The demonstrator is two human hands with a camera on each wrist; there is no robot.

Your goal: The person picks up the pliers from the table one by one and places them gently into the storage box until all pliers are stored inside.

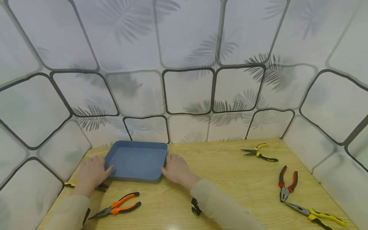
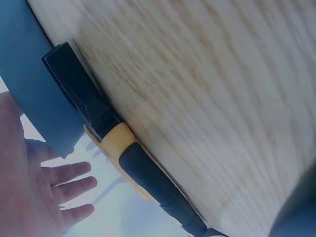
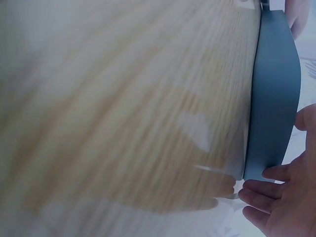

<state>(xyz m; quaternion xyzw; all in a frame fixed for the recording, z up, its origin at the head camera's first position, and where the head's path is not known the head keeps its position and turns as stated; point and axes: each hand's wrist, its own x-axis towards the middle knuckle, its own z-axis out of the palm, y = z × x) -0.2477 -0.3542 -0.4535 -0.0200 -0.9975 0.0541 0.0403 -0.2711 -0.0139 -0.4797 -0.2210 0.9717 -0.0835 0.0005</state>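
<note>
A yellow wood-grain counter carried a blue rectangular plastic-looking tray between the left hand and right hand, fingers straight at its ends. Dragging it nearer might have snagged the yellow-and-black pliers wristward of the left fingers; the head view lost their middle behind that hand.

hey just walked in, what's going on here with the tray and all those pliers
A person has both hands at a blue tray on the table: the left hand at its left end, thumb over the rim, and the right hand at its right end. Neither hand holds any pliers. The orange pliers lie in front of the tray, and another tool lies partly hidden by the left hand. Toward the right are the red pliers and two yellow pairs.
</note>
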